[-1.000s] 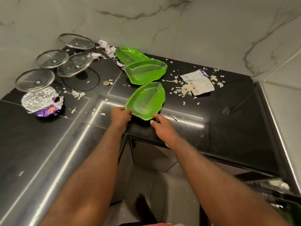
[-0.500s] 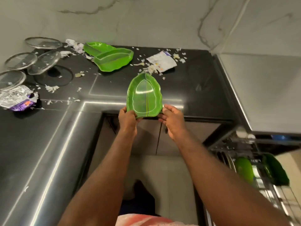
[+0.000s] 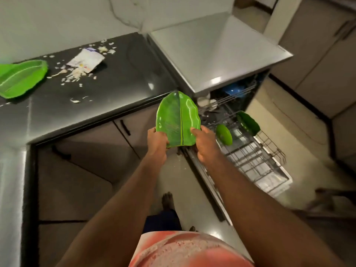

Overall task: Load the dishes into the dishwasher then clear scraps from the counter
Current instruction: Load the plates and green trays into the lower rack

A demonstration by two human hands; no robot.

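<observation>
Green plate held upright by left hand and right hand (fingers curled round its near rim), likely to slot edgewise into the rack beside 2 dishes.

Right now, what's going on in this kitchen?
A person holds a green leaf-shaped plate with the left hand and right hand gripping its near end, beside the open dishwasher rack. Two green dishes already stand in that rack. Another leaf plate, a white wrapper and food scraps lie on the black counter.
</observation>
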